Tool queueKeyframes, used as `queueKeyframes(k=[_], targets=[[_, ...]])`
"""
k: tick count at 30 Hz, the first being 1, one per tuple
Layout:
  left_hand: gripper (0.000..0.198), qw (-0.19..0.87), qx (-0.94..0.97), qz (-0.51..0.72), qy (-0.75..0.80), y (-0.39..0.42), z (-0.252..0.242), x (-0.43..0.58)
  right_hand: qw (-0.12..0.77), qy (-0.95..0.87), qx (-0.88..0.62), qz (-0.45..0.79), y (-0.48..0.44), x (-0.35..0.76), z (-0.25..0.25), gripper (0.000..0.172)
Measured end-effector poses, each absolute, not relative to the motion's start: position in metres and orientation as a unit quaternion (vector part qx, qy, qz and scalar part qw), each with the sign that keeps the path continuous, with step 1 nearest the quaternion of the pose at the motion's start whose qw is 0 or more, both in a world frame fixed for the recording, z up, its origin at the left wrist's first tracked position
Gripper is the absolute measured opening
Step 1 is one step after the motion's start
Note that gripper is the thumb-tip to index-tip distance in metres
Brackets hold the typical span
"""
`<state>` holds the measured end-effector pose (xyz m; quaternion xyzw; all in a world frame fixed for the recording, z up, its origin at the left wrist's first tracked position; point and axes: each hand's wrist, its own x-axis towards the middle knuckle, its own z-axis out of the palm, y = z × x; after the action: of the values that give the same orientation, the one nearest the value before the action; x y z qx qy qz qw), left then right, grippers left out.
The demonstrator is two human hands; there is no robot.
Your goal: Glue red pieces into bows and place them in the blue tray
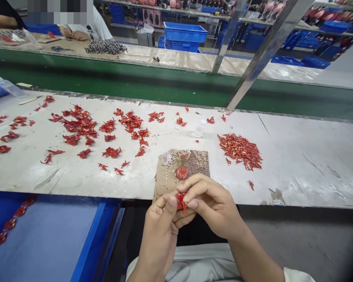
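Head view. We held one red piece [181, 201] at the front edge of the tabletop [294, 156]; whether it hung over that edge or short of it, we could not tell. Our left hand [161, 219] was narrow, thumb and fingers gripping the piece from the left; our right hand [214, 203] pinched its other side between thumb and fingertips. We judged that such fine fingerwork called for a firm left hold and light, short moves of the right, lest the thin points bend. Working over the mat [167, 178] would, we judged, have best guarded against a drop into the lap.

Edges and room: a round red thing [182, 173] lay on the mat just beyond our fingers, so low knuckles risked nudging it. Right of the mat, well apart, lay the pile [241, 152], with a stray [251, 185] nearer the front edge; the post [253, 66] rose behind it. Leftward spread the clusters [80, 124], with a blue bin [88, 243] below the edge. The widest room for moving lay right of the pile.
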<state>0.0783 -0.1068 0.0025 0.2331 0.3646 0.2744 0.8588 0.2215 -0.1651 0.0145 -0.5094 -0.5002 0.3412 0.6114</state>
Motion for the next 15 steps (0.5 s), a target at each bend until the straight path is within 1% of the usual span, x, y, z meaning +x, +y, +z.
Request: queueKeyframes(k=[10,13,15], targets=[[0.042,0.857,0.244,0.263,0.37,-0.1095,-0.0056,0.0795,0.601,-0.501,-0.514,0.352,-0.1667,0.2265,0.0129,0.008],[0.042,0.859,0.248,0.256,0.367,-0.1085,-0.0056,0.0794,0.6,-0.506,-0.523,0.334,-0.1659,0.224,0.0094,0.007],[0.042,0.859,0.247,0.255,0.369,-0.1063,-0.0048,0.0796,0.601,-0.502,-0.538,0.311,-0.165,0.2216,0.0062,0.01]])
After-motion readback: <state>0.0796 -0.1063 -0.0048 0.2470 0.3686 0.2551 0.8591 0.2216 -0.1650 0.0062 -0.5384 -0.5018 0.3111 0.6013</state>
